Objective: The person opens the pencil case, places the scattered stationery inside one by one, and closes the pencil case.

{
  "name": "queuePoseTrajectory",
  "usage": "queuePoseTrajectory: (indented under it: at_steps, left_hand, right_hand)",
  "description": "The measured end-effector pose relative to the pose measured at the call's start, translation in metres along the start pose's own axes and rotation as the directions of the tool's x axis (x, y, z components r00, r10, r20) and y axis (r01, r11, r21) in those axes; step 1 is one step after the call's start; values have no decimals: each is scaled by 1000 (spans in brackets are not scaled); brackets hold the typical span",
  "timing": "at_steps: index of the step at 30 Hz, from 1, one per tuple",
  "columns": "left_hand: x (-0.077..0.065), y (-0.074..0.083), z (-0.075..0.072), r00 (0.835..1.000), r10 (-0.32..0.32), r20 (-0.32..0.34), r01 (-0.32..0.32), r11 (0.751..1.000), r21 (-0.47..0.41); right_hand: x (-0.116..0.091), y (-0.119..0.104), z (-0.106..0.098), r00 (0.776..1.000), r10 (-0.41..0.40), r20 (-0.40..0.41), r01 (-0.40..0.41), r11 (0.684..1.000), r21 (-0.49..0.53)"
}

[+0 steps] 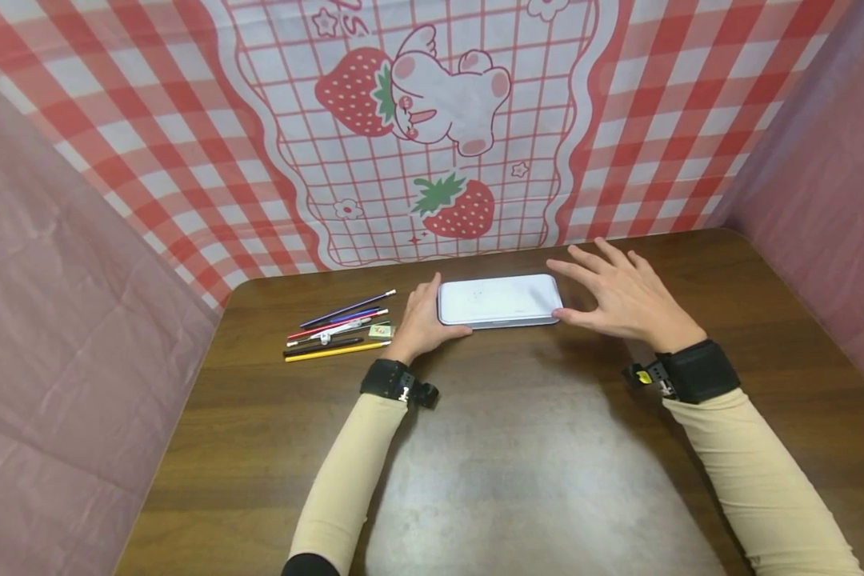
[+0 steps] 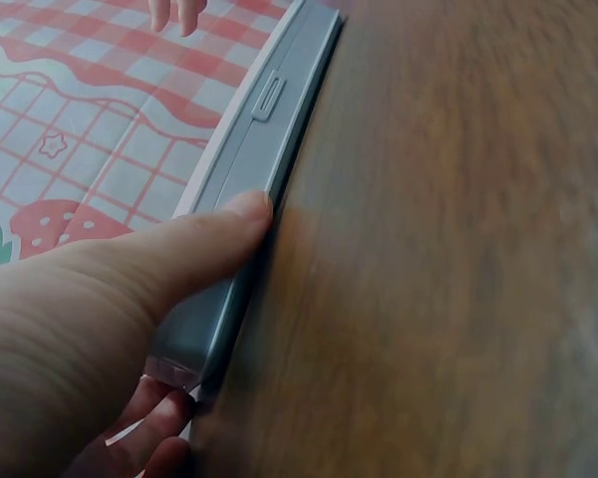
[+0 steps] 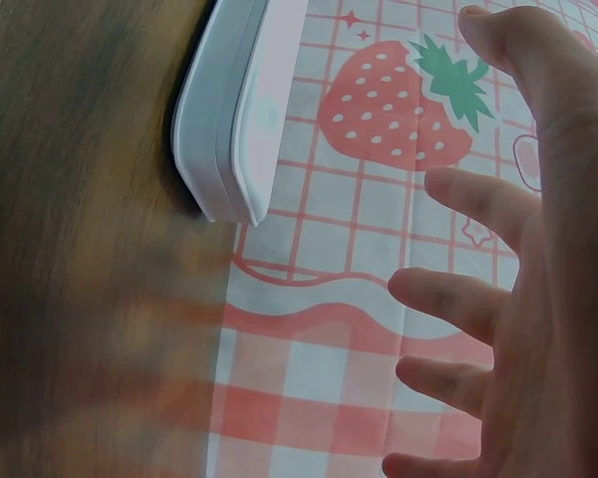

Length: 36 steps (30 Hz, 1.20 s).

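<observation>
A flat white pencil case (image 1: 500, 301) with rounded corners lies closed near the back of the table. My left hand (image 1: 423, 322) grips its left end. In the left wrist view, the thumb presses the case's grey front side (image 2: 241, 164), below a small latch (image 2: 269, 97), and the other fingers go round the end, partly hidden. By the right end of the case, my right hand (image 1: 622, 300) hovers with fingers spread. The right wrist view shows a gap between this hand and the case's corner (image 3: 219, 149); it holds nothing.
Left of the case lie several pencils and pens, among them a yellow pencil (image 1: 337, 351) and a blue one (image 1: 346, 309), with a small green-and-white block (image 1: 381, 331). A red-checked strawberry cloth (image 1: 432, 160) hangs behind the wooden table (image 1: 533, 448). Pink cloth (image 1: 65, 336) flanks both sides.
</observation>
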<state>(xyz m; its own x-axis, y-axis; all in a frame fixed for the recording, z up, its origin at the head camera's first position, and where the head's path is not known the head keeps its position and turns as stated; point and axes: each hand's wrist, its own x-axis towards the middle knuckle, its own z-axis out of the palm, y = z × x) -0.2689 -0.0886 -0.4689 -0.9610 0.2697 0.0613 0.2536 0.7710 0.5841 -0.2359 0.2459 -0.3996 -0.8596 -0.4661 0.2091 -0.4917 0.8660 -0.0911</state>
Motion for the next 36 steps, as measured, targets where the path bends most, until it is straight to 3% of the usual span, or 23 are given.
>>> queuePoseTrajectory:
  at_steps: [14,21,29,36]
  left_hand:
    - [0,-2,0,1000,8,-1,-8,1000,-10]
    - [4,-4,1,999,17,-30,-18,999,-33]
    - [4,-4,1,1000,15,-26,-16,999,-36]
    - [4,-4,1,1000,10,-19,-10,999,-35]
  right_hand:
    - [1,-1,0,1000,7,7,-7,1000,-2]
    - [2,-3,-12,1000,5,-22,-6,1000,-14]
    - [5,-7,-28,995,-8,-103,19,995,100]
    - [13,-12,-25,999,15,-37,-11,995,95]
